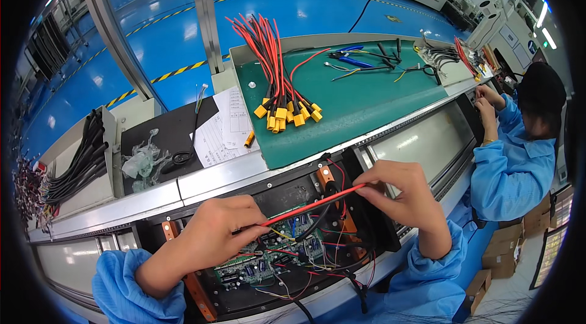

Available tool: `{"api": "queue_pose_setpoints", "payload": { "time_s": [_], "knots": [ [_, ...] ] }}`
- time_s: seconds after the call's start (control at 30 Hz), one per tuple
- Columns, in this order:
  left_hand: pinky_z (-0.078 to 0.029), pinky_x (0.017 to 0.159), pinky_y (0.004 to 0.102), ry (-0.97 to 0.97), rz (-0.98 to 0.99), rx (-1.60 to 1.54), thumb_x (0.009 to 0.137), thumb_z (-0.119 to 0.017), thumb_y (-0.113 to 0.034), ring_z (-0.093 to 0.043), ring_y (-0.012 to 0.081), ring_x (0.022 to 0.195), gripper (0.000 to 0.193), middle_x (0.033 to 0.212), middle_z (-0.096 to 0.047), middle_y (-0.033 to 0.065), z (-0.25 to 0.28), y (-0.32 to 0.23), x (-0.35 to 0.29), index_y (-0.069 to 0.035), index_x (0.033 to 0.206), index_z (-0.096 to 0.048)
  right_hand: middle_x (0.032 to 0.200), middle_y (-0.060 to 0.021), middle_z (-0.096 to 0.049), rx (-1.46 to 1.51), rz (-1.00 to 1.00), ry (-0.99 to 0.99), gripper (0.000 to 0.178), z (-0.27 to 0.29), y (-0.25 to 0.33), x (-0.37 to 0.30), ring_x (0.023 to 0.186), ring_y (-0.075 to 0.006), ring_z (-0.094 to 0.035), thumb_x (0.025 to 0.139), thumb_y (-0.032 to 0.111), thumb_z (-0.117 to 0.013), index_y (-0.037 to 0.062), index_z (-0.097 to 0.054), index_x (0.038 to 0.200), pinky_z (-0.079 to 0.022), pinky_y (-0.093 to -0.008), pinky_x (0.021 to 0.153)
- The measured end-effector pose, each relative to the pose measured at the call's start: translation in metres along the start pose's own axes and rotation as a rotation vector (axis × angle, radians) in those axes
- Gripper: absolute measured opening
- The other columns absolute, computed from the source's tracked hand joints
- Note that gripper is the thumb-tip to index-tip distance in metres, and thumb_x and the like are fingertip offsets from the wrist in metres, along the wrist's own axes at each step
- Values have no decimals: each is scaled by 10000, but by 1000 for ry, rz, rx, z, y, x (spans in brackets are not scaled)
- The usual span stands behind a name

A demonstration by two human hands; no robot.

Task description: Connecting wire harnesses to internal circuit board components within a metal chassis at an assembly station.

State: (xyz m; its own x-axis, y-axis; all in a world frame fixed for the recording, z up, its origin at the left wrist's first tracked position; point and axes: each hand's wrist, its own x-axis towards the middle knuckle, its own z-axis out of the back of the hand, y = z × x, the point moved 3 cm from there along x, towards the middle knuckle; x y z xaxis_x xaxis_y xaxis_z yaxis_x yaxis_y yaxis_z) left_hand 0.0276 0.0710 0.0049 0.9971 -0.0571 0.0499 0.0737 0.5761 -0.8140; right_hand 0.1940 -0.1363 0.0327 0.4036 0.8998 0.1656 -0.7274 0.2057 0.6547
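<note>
A red wire with a black one along its underside is drawn out straight between my two hands. My left hand pinches its left end between thumb and fingertips. At the other end, my right hand closes thumb and forefinger on it. Below lies a green circuit board with dark components, set in a black housing. Thin coloured wires and black cables loop over the board's right side. Orange blocks sit along the housing. My left hand hides part of the board.
Beyond the metal rail, a green mat bears red-and-black leads with yellow connectors and blue-handled cutters. Papers, a crumpled plastic bag and black cables lie left. A co-worker sits at right.
</note>
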Motion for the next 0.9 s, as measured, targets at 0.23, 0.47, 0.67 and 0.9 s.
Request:
{"api": "queue_pose_setpoints", "payload": {
  "time_s": [0.23,0.47,0.67,0.9],
  "knots": [
    [-413,578,291,14,-18,57,803,-657,-24,-504,198,603,59,813,-585,46,-5,2,1,-7,856,-638,745,-49,-605,-389,232,29,179,-10,-15,0,608,-168,-481,718,17,-699,36,-673,894,-386,-259,581],
    [-413,592,272,-110,35,1,798,-651,-13,-508,197,635,77,846,-603,65,2,0,-6,-2,874,-644,666,-38,-540,247,-19,-219,112,6,-40,-2,598,-122,-448,817,113,-623,22,-655,872,-373,-252,566],
    [-415,628,277,-239,46,65,794,-642,-3,-529,193,702,86,886,-614,81,17,-26,-23,0,879,-658,582,-2,-466,520,-417,-460,312,-11,-75,-1,538,-81,-390,945,225,-507,58,-571,689,-330,-215,517],
    [-439,740,329,-92,-58,277,787,-647,-25,-559,224,810,164,989,-610,85,5,-38,-44,0,949,-638,540,24,-425,381,-437,-371,414,-23,-79,1,491,-66,-356,964,252,-488,90,-454,585,-287,-205,474]
  ]
}}
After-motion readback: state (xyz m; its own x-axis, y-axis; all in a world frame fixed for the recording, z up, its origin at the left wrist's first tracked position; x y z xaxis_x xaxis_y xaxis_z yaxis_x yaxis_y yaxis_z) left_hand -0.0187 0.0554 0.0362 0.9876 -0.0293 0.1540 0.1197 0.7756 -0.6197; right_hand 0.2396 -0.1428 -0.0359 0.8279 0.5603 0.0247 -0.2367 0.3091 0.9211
